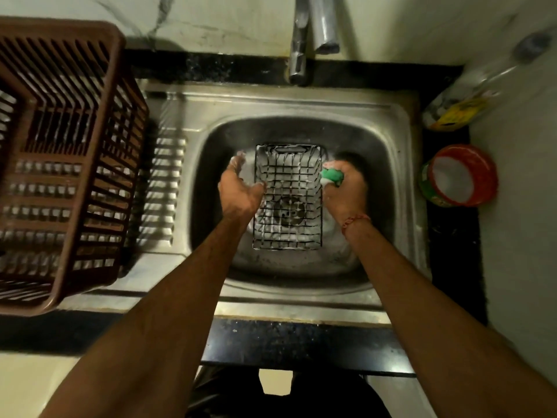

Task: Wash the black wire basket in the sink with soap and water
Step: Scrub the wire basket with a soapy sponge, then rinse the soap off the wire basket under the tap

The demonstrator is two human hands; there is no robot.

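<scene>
Black wire basket [287, 197] sits centre frame in the sink [401, 164] bowl, over the drain, long side running up-down, wires coated in white suds. Left hand [239, 188] is at the basket's left rim, palm up-ish, fingers loosely spread, thumb tip touching the rim wire; no real hold, hand open. Right hand [343, 188] is at the basket's right rim, fingers curled tight around a green sponge [331, 176], pressing it against the side wires.

Risk, judged: soapy basket only lightly steadied, so a hard scrub from the right could slide or tip it toward the left wall; slick sponge could slip out.

Both forearms reach in from lower frame, converging on the bowl; red thread on right wrist. Tap [298, 40] top centre, no stream visible. Brown plastic crate [60, 146] left on the drainboard. Red-rimmed soap tub [458, 176] right of the sink.
</scene>
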